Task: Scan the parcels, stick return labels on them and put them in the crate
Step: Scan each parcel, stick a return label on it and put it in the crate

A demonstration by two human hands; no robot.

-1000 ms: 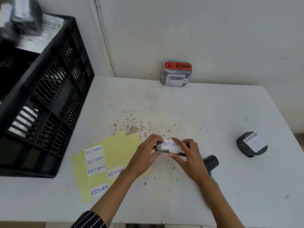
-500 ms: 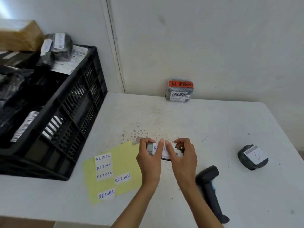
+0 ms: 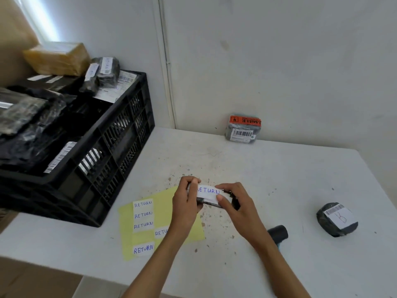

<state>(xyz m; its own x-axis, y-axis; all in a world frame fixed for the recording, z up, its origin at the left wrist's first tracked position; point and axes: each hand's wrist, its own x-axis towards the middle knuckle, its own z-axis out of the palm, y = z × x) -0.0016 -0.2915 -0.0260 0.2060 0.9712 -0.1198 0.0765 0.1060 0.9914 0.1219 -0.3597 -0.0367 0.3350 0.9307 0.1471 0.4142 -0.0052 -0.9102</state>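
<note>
Small dark parcel [image 3: 211,202], white RETURN label [image 3: 207,191] on top, right of the black crate [image 3: 120,134] full of parcels [image 3: 32,125]

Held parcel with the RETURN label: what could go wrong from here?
1. The left hand and right hand pinch the small parcel. The return label seems to bend over its edge, so it may crease or sit crooked.
2. The crate is heaped up to its rim, so a small parcel set on top could slide off.
3. The scanner lies beside the right forearm; a careless sweep might knock it.
</note>
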